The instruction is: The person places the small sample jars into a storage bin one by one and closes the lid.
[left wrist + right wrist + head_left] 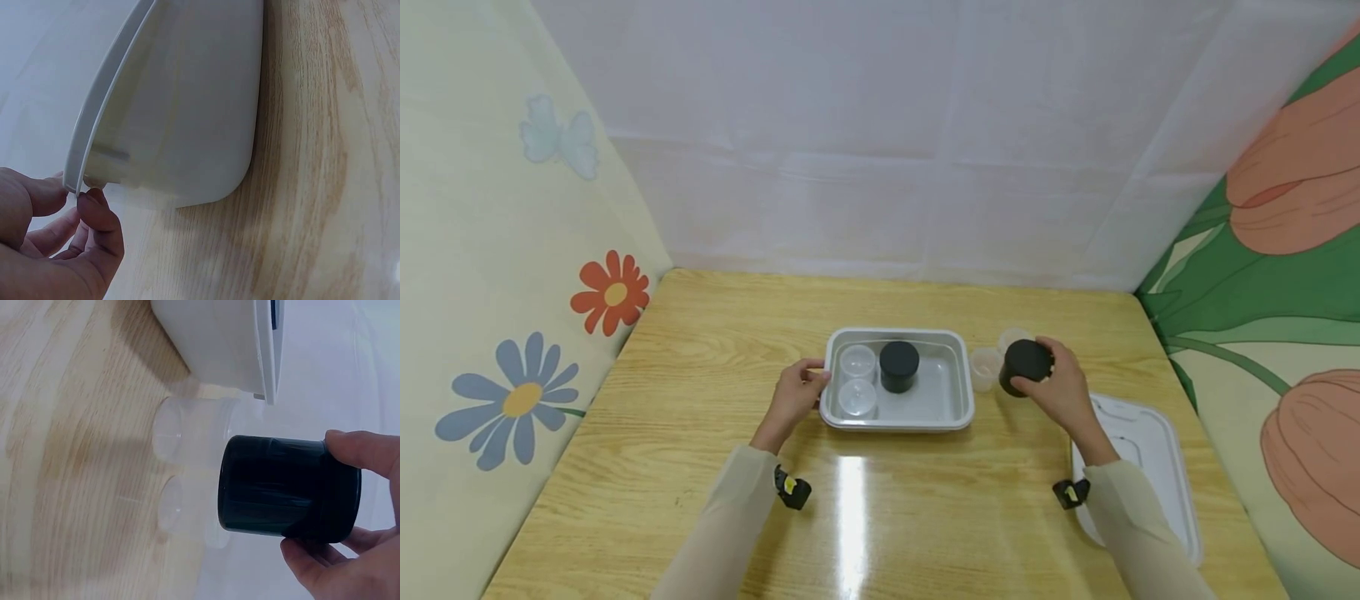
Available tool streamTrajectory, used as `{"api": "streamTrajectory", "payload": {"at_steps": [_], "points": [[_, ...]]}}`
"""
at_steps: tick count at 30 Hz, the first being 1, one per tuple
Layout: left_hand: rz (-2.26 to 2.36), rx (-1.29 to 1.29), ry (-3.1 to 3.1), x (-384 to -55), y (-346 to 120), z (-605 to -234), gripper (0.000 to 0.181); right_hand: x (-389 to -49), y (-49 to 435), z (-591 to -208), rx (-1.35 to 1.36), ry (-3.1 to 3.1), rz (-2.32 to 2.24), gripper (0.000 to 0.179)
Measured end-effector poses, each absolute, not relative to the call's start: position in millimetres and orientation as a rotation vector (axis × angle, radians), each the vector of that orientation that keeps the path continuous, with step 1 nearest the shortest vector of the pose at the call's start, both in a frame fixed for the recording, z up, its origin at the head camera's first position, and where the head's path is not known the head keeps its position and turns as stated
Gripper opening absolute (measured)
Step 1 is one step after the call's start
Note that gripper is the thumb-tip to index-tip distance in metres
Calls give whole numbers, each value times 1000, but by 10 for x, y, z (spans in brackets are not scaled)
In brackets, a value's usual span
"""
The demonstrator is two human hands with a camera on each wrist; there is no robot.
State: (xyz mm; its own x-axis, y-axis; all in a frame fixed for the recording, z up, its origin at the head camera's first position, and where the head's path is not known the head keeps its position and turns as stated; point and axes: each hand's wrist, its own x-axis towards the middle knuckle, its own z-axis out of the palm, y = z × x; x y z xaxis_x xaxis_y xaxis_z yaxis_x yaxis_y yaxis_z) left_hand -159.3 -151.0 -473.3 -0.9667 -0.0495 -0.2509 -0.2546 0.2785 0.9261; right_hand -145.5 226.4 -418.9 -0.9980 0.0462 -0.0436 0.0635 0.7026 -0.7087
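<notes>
A white rectangular tub (pixel 925 423) stands mid-table. Inside it, two clear lidded cups (pixel 857 398) sit along the left end, and a black lidded jar (pixel 898 365) stands beside them near the middle. My left hand (pixel 795 392) pinches the tub's left rim between thumb and fingers, as the left wrist view confirms. My right hand (pixel 1060 383) grips a second black jar (pixel 281 487) by its lid end, raised above the table to the right of the tub. Two more clear cups (pixel 187 431) stand on the table between that jar and the tub.
A white lid (pixel 1150 467) lies on the table at the right, partly under my right forearm. The wooden table (pixel 730 325) meets a white cloth at the back. Flower-printed panels rise at the left and right.
</notes>
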Motion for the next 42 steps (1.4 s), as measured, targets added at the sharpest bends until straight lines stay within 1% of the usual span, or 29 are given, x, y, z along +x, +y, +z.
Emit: {"api": "streamTrajectory", "payload": {"at_steps": [12,28,42], "points": [[1726,-300,2371,-1602,-1513,-4711,32,-1463,2156,-4088,49,2892,-1215,73],[1749,-299,2362,-1596,-1506,-4715,31,-1545,1933,-3998,-81,2885,-1306,73],[1765,-297,2363,-1596,-1515,-4734,31,-1600,1653,-4029,-154,2832,-1331,73]]}}
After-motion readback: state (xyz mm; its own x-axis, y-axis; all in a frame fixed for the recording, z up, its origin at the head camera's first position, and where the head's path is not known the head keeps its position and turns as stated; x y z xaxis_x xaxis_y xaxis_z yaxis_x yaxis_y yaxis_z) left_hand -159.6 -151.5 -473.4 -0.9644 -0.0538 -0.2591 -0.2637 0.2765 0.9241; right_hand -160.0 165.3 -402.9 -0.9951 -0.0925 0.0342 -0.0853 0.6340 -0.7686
